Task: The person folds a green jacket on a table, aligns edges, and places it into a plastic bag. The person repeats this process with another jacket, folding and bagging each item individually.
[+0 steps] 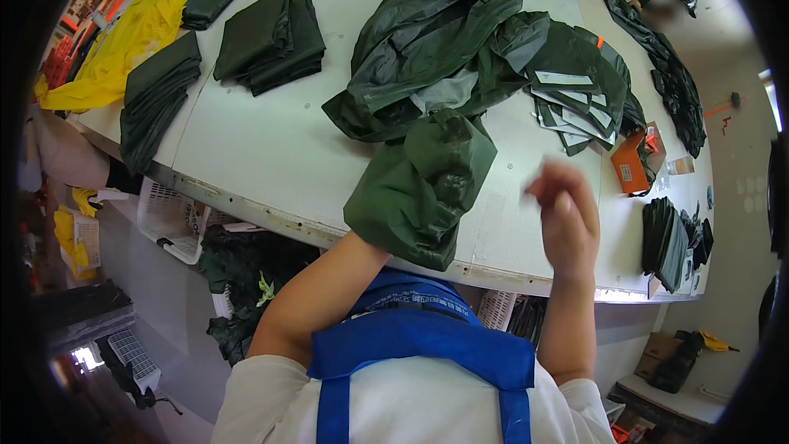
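Observation:
My left forearm [325,284] goes into the opening of a dark green waterproof fabric piece [423,189], shaped like a pouch or sleeve. The fabric covers my left hand, so its fingers are hidden. Off to the right, my right hand [567,222] is raised above the table, apart from the green piece. Motion blurs its fingertips; the thumb and fingers look loosely apart, with nothing visible between them. A large crumpled dark green garment [427,41] lies just beyond the covered hand and touches the fabric around it.
Folded dark green pieces [271,41] and yellow fabric [123,49] lie left on the white table [271,144]. To the right are green pieces with white labels [575,103], an orange box [637,160] and a green stack [664,234]. A white basket [168,218] stands below the table edge.

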Demonstrator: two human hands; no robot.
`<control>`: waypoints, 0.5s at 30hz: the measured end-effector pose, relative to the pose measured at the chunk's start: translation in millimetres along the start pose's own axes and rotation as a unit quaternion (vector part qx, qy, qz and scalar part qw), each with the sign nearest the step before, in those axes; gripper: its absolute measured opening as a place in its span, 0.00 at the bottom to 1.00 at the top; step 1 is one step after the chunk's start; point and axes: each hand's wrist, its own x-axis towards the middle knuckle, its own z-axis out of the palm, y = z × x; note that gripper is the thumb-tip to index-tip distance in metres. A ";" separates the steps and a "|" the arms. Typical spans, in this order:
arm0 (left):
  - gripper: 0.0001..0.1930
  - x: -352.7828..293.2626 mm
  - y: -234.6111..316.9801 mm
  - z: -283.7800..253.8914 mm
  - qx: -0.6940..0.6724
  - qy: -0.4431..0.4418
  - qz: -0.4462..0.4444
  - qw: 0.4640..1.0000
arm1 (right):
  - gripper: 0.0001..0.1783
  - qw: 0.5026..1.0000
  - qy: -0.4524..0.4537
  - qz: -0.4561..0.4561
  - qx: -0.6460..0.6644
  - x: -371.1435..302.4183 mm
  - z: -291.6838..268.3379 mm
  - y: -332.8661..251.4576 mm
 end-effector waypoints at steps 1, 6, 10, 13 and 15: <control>0.18 1.4 8.9 4.9 0.041 -0.015 0.020 0.999 | 0.27 0.997 0.045 -0.052 -0.020 22.1 18.4 6.0; 0.19 10.2 44.8 -3.4 0.308 -0.143 0.064 0.938 | 0.21 0.997 -0.045 0.008 -0.056 37.2 36.2 50.1; 0.17 -9.6 9.0 -10.3 0.548 -0.017 0.161 0.821 | 0.31 0.987 -0.100 0.127 -0.003 11.0 31.6 74.7; 0.16 -9.1 -13.9 -31.7 0.478 -0.045 0.110 0.870 | 0.37 0.988 -0.095 0.073 -0.095 6.9 25.1 64.9; 0.13 -6.5 -18.2 -39.1 0.407 -0.034 0.096 0.908 | 0.42 0.975 -0.027 -0.085 -0.204 -2.0 11.6 65.0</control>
